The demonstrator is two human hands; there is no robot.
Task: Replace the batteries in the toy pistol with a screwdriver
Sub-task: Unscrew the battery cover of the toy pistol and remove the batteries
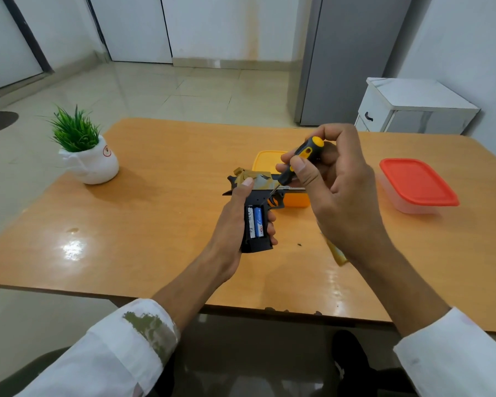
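A potted plant [82,150] stood by the table's [155,224] left edge, a red-lidded tub [417,183] by its right, a yellow box [268,160] just behind the work. I saw the left hand [235,222] gripping the toy pistol [259,196] mid-table, batteries [255,222] exposed; the right hand [337,184] pinched the screwdriver [301,159], tip at the frame.

Potted plant [83,150] on table [155,224] left; red-lidded tub [418,184] right.
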